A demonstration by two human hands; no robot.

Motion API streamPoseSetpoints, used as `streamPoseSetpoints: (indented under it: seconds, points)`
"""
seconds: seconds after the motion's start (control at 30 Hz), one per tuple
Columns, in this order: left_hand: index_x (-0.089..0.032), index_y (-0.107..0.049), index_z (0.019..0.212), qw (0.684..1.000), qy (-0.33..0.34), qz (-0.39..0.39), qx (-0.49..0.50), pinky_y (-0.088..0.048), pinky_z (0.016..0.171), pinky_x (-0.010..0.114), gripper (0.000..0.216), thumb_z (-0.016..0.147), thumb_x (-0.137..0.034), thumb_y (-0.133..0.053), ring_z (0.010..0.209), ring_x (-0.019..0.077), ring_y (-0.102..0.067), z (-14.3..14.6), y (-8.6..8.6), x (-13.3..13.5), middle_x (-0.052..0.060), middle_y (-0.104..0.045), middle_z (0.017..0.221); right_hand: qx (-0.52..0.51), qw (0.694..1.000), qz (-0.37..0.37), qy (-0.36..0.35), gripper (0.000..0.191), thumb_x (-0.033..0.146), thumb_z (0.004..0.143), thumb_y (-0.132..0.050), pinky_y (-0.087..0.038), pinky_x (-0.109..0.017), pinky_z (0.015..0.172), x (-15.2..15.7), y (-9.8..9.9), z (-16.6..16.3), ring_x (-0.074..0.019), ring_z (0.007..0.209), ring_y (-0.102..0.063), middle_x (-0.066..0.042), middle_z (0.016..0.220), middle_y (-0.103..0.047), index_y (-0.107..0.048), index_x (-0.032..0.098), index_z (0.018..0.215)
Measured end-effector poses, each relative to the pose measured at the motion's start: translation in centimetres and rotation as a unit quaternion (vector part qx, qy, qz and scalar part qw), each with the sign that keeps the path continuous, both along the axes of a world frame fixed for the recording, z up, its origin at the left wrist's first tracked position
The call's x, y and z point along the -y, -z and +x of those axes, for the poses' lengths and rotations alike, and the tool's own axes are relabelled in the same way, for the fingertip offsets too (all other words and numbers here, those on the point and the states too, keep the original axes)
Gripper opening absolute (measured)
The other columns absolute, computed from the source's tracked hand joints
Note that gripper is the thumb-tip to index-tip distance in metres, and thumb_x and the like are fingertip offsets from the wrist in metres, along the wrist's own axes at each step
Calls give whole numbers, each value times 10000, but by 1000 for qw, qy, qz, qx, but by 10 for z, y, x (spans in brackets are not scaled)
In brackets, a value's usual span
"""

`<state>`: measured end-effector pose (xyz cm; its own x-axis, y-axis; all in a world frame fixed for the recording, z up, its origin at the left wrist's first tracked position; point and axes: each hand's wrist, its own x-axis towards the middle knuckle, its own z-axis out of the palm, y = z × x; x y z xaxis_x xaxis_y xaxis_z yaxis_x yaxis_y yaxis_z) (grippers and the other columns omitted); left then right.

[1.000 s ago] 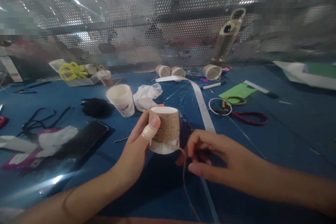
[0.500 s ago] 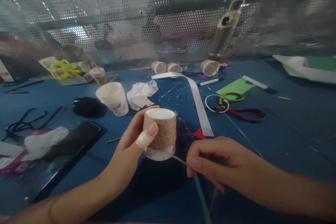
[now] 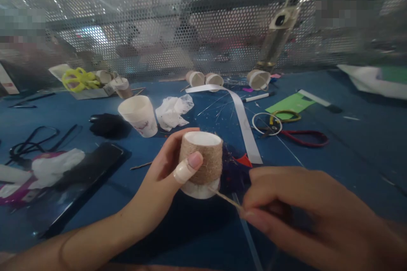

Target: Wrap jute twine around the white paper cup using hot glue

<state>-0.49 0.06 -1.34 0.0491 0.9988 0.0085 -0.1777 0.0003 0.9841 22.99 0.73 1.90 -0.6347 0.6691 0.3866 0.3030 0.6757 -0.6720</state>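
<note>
My left hand [image 3: 170, 165] is wrapped round a paper cup [image 3: 200, 190], with a bandage on the thumb that presses its near side. Brown twine [image 3: 210, 156] covers most of the cup's wall in tight coils, leaving a white band bare at the lower end. From that band a loose length of twine [image 3: 229, 200] runs down to the right. My right hand [image 3: 286, 207] pinches this length between thumb and forefinger, apart from the cup. The other fingers of my right hand are curled and partly hidden.
A stack of paper cups [image 3: 140, 116] and crumpled white plastic [image 3: 174, 112] stand behind. Red-handled pliers [image 3: 305, 137], a white paper strip [image 3: 244, 131] and green paper [image 3: 289, 106] lie to the right. A dark phone-like slab [image 3: 92, 178] is at left; a perforated metal screen [image 3: 203, 46] rises behind.
My right hand has moved right and nearer, drawing the twine out from the cup. The cup in my left hand sits slightly further right in view.
</note>
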Motion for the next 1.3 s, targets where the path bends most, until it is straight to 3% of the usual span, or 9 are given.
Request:
streamPoseSetpoints:
  seconds: [0.2, 0.33, 0.77, 1.3]
  points:
    - [-354, -755, 1263, 999, 17, -32, 19, -488, 1101, 400, 369, 944, -538, -769, 1308, 299, -635, 0, -2, -2, 16, -763, 1309, 18, 1000, -9, 17, 227, 235, 991, -639, -412, -175, 495, -5, 6, -2, -65, 488, -494, 65, 569, -577, -682, 219, 769]
    - [-350, -770, 1239, 998, 34, -47, 24, -482, 1114, 415, 369, 932, -555, -774, 1321, 309, -630, 0, -2, -1, 20, -764, 1315, 24, 999, -17, 15, 241, 247, 997, -629, -364, -177, 470, -10, 9, -1, -57, 472, -428, 78, 552, -504, -691, 203, 769]
    - [-311, -791, 1169, 994, 74, -68, 37, -496, 1075, 431, 346, 930, -560, -769, 1248, 315, -664, 1, -3, -1, 45, -778, 1250, 30, 999, -30, 14, 227, 252, 1005, -625, -319, -179, 449, -11, 12, 1, -56, 459, -402, 84, 545, -486, -729, 198, 810]
    - [-326, -761, 1271, 992, 88, -79, 43, -454, 1161, 433, 423, 933, -580, -770, 1367, 311, -612, 2, -1, 2, 29, -755, 1346, 23, 1000, -1, 7, 217, 208, 992, -646, -298, -152, 450, -15, 15, -1, -34, 447, -381, 118, 525, -417, -699, 195, 782]
